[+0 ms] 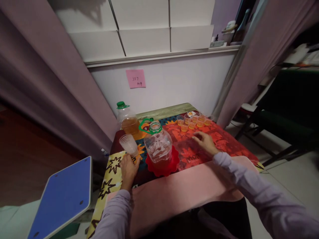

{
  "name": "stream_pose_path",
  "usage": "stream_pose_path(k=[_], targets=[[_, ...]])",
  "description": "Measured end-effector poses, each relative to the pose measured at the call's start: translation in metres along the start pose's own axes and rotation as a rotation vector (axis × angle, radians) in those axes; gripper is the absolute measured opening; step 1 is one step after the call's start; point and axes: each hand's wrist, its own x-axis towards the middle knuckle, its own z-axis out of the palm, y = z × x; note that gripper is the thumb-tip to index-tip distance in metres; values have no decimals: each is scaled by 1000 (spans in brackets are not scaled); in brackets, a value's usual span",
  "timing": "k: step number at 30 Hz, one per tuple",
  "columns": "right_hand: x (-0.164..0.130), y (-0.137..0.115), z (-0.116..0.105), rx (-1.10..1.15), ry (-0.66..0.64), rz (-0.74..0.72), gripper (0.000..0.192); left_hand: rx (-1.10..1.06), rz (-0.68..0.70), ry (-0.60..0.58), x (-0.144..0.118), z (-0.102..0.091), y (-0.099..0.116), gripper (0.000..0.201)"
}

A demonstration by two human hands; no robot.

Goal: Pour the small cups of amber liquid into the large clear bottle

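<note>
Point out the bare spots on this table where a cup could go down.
Free: the red cloth between the right hand and the filled cups, and the pink cloth along the near edge. Crowded: the left side, with the open jug, capped jug and the left hand holding an empty cup.

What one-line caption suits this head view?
Left hand holds an empty plastic cup beside an open jug; right hand rests on the tablecloth.

left hand (pixel 128 167): grips empty cup (pixel 129 144) | right hand (pixel 205 142): flat on tablecloth (pixel 224 141) | open jug (pixel 158 146) between

Long pale lilac sleeves (pixel 249 186), possibly a shirt; bare hands (pixel 205 142).
</note>
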Motion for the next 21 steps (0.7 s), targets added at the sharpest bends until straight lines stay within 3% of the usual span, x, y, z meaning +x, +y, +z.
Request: stream_pose_path(k=[3,5,10,14,21], targets=[[66,-5,-4,-361,-54,6,33,70,20,14,0,3,-1,45],[99,-12,-3,-467,-69,17,36,105,25,22,0,4,-2,46],[149,-20,10,-590,-102,59,34,155,41,19,0,7,-6,47],[155,-17,19,-636,-152,44,30,170,48,12,-1,8,-8,49],[127,-9,38,-551,-273,-125,22,166,42,11,-1,11,-9,50]])
